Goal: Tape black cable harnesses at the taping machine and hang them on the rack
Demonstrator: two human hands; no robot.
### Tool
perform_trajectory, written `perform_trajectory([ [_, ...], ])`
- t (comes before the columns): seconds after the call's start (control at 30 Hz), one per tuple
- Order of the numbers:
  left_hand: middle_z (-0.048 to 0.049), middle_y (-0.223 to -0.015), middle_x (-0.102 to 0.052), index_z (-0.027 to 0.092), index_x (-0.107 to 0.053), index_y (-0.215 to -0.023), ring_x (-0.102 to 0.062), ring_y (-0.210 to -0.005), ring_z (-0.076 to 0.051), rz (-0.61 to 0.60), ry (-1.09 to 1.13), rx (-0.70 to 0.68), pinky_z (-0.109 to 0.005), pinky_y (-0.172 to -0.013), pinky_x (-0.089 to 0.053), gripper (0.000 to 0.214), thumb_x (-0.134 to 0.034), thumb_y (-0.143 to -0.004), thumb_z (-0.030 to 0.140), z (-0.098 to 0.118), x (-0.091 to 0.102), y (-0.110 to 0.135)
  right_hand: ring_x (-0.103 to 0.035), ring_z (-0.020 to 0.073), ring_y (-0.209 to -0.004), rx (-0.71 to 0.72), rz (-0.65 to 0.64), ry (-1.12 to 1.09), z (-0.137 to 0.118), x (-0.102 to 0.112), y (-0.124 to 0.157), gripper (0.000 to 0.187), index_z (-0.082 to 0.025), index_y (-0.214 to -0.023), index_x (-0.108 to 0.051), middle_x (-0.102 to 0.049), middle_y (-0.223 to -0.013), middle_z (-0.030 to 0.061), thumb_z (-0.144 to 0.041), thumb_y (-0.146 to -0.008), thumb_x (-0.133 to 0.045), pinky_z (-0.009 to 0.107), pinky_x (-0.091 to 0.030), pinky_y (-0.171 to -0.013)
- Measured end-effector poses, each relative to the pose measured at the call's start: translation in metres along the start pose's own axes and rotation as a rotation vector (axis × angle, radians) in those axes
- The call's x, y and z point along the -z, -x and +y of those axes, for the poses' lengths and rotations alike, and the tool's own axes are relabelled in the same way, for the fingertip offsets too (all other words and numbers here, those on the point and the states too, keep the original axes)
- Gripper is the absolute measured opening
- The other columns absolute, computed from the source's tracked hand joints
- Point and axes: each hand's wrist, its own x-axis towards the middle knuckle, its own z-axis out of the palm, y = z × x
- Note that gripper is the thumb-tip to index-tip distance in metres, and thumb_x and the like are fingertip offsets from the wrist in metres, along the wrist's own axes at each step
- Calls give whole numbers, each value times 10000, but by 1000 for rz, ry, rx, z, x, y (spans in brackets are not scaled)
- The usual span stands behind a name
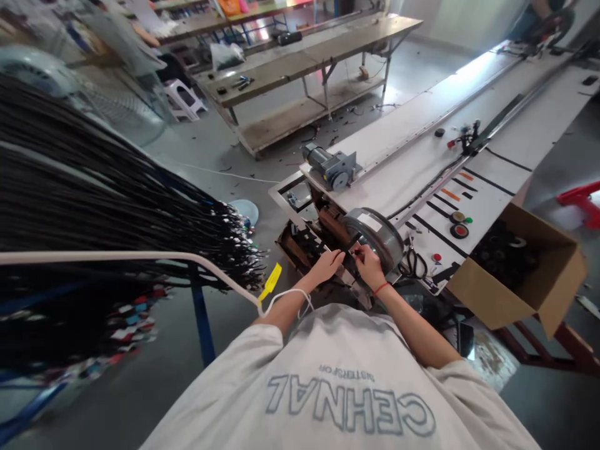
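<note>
Both my hands meet in front of a round grey motor housing (pixel 375 232) at the near end of a long white machine table (pixel 422 119). My left hand (pixel 327 265) and my right hand (pixel 368 265) are closed in a pinch on the same thin black cable (pixel 350 244), which runs up between them toward the housing. A red band circles my right wrist. A white cord (pixel 285 296) with a yellow tag (pixel 270 282) lies over my left forearm.
A big bundle of black cables (pixel 117 187) hangs over a rack at the left, its tagged ends near my left arm. An open cardboard box (pixel 515 275) sits at the right. Scissors (pixel 415 262) and control buttons (pixel 459 230) lie on the table. Workbenches stand behind.
</note>
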Motion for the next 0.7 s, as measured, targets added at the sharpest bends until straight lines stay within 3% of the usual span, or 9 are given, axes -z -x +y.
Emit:
perform_trajectory([
  [0.1, -30, -673, -578, 183, -525, -750, -542, -644, -159, -99, -170, -6, -258, -647, -387, 356, -347, -993, 374, -12, -4, -1, -624, 212, -777, 15, -124, 62, -7, 6, -9, 517, -161, -1341, -464, -659, -856, 47, -162, -824, -481, 369, -503, -793],
  [0.17, -55, -714, -613, 177, -568, -818, -578, -688, -177, -135, -276, 9, -259, -667, -406, 336, -369, -996, 380, -19, -8, 0, -630, 209, -825, 77, -186, 96, -11, 10, -20, 600, -166, -1438, -367, -666, -910, 55, -161, -846, -458, 366, -501, -817],
  [0.37, -91, -759, -642, 170, -602, -903, -623, -774, -222, -106, -345, 33, -280, -708, -446, 346, -386, -987, 427, -14, -14, 8, -602, 252, -987, 275, -218, 327, -16, 10, -39, 479, -127, -1332, -469, -622, -1135, 141, -184, -856, -465, 424, -459, -932],
  [0.5, -104, -778, -649, 165, -603, -933, -626, -770, -232, -54, -325, 16, -299, -728, -448, 343, -426, -965, 458, -7, -16, 15, -579, 273, -1056, 400, -303, 449, -31, 3, -35, 363, -142, -1222, -560, -616, -1168, 149, -174, -892, -412, 457, -405, -992],
  [0.57, -91, -773, -646, 170, -601, -908, -621, -758, -221, -29, -255, 32, -292, -721, -443, 330, -430, -965, 446, -7, -19, 17, -559, 278, -1118, 455, -336, 436, -39, 12, -27, 373, -176, -1232, -564, -603, -1213, 141, -177, -895, -403, 468, -396, -1010],
  [0.63, -70, -752, -640, 176, -597, -848, -609, -734, -204, -19, -164, 60, -277, -692, -431, 338, -408, -974, 426, -9, -23, 18, -504, 287, -1221, 436, -251, 428, -36, 38, -17, 396, -213, -1284, -533, -556, -1299, 134, -230, -907, -412, 487, -376, -1046],
  [0.7, -47, -709, -625, 177, -584, -776, -589, -696, -184, -16, -72, 84, -264, -661, -415, 378, -377, -984, 415, -10, -28, 18, -445, 313, -1292, 214, 27, 490, -14, 81, -9, 443, -209, -1345, -471, -495, -1367, 160, -309, -918, -414, 524, -347, -1075],
])
